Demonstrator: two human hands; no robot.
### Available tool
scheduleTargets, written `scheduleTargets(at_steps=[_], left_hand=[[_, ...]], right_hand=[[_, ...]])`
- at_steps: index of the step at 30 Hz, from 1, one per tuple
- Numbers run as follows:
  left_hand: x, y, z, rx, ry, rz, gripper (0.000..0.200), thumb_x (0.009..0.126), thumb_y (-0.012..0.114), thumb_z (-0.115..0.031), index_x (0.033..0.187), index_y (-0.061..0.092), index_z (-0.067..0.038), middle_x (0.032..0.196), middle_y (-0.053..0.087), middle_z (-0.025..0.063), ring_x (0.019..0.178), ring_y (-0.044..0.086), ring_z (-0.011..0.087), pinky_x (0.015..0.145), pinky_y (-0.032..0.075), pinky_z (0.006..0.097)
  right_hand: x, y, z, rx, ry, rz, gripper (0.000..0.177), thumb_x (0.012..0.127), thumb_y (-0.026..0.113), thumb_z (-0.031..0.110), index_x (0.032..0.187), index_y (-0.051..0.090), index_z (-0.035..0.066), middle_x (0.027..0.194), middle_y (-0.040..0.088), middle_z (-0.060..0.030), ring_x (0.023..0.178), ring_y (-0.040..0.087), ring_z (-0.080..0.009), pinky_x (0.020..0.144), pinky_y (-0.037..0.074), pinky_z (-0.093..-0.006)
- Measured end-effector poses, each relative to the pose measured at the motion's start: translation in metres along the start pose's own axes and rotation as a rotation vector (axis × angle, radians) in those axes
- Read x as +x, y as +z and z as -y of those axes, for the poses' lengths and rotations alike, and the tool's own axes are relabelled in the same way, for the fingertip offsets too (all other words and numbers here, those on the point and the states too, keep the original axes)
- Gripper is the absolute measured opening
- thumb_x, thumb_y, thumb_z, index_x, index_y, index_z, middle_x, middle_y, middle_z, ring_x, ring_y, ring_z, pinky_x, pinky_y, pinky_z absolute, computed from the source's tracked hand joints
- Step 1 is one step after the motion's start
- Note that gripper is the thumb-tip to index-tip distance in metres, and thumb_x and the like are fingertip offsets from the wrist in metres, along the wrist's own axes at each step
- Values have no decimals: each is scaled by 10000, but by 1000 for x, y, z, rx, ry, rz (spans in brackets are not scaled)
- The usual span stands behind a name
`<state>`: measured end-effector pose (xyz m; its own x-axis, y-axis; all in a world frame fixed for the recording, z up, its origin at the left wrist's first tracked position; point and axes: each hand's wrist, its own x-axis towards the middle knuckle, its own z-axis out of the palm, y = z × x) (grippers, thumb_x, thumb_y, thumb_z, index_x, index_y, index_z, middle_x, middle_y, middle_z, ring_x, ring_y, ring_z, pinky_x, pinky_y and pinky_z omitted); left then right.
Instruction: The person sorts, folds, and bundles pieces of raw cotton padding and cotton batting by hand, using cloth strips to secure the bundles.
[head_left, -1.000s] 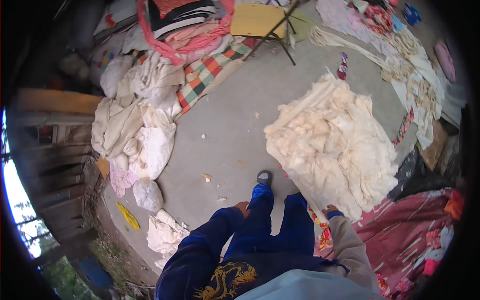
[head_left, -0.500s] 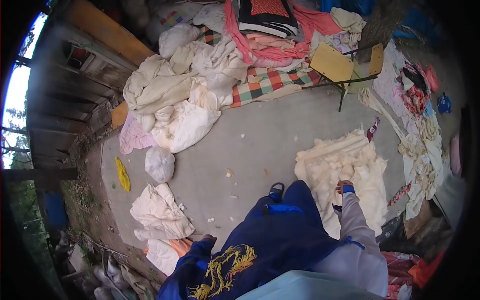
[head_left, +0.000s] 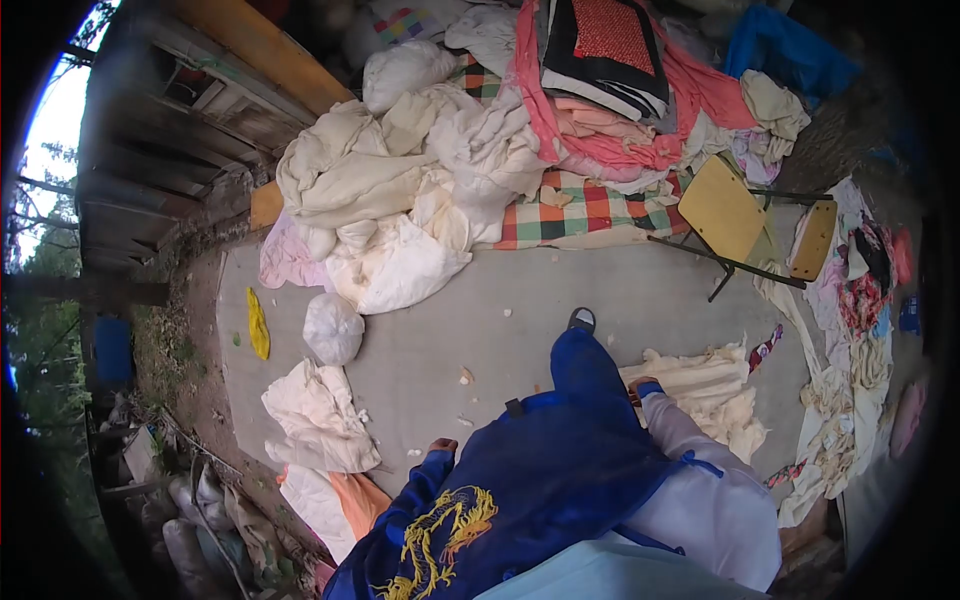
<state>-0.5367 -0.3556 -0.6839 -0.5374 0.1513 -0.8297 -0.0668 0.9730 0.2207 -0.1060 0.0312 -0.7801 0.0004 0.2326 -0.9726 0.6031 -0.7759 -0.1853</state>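
My left hand (head_left: pixel 443 445) shows small at the end of a blue sleeve, above the grey floor sheet (head_left: pixel 480 330); its fingers are too small to read. My right hand (head_left: pixel 636 386) is at the left edge of the cream cotton batting (head_left: pixel 712 392) on the floor, mostly hidden by its blue cuff. Whether it touches the batting I cannot tell. One foot in a dark sandal (head_left: pixel 582 318) is forward on the sheet. A blue apron with a yellow dragon (head_left: pixel 455 520) covers my front.
A heap of pale bedding (head_left: pixel 350 170) and a checked quilt (head_left: pixel 580 212) lie ahead. The yellow chair (head_left: pixel 722 212) stands at the right, near scattered cloths (head_left: pixel 860 400). Left are a stuffed white bag (head_left: pixel 333 328), a yellow bag (head_left: pixel 258 324) and folded white cloth (head_left: pixel 315 415).
The view has shifted, and the batting appears lower, partly behind my body and right sleeve. My sandalled foot has moved forward. My right hand now appears at the batting's left edge instead of over its middle.
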Motion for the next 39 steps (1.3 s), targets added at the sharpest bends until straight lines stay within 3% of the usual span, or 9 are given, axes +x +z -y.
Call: scheduleTargets(at_steps=[6,8,14,22,24,26,28,35,39], left_hand=[[59,-5,-151,-46,157,-62,326,803,671,-287,966,675,-5,832,695,117,784,651,208,747,518,343],[82,-5,-199,-133,153,-61,289,814,669,-269,939,676,-8,813,692,100,776,648,189,743,515,332],[151,-15,-322,-176,247,3,275,834,648,-268,937,669,-14,821,685,75,746,635,164,713,512,316],[277,-21,-441,-47,115,162,292,802,636,-291,914,679,-25,765,682,73,713,638,170,703,513,314],[299,-33,-479,-28,82,142,281,809,651,-263,930,665,-11,741,673,83,636,625,163,570,513,312],[332,-43,-520,61,138,159,273,811,643,-266,913,669,-14,732,676,75,621,620,152,577,510,300],[358,-53,-560,137,417,65,264,820,628,-272,889,671,-21,735,676,67,621,617,145,600,508,292],[361,-52,-657,-88,367,151,274,844,621,-289,925,664,-30,778,686,67,700,638,155,683,509,297],[403,-31,-662,57,286,69,271,839,615,-274,933,664,-25,787,690,85,723,654,179,699,514,315]], right_hand=[[83,-108,149,411,-300,37,85,857,578,110,914,586,47,777,637,-98,630,649,-234,480,508,-344],[53,-141,215,434,-283,-172,120,863,597,134,956,570,64,809,643,-97,633,649,-234,491,516,-352],[75,-203,295,452,-263,-183,180,863,625,190,999,565,89,853,647,-106,666,659,-250,521,526,-375],[106,-142,327,329,282,-283,165,912,484,173,1013,578,82,952,656,-110,821,666,-298,634,548,-445],[103,-134,347,396,331,-215,128,876,556,144,967,608,70,903,658,-115,763,669,-300,597,546,-442],[112,-128,384,412,310,-142,119,850,597,124,952,616,66,873,657,-112,735,669,-294,578,542,-435],[118,-126,437,411,59,-110,161,813,642,108,963,605,66,840,647,-88,700,663,-269,564,532,-391],[142,-104,672,205,-191,-247,138,873,598,134,975,628,46,871,672,-76,689,674,-185,545,535,-314],[191,-92,723,207,-256,-106,163,897,576,169,984,626,41,885,662,-80,684,659,-166,545,524,-278]])
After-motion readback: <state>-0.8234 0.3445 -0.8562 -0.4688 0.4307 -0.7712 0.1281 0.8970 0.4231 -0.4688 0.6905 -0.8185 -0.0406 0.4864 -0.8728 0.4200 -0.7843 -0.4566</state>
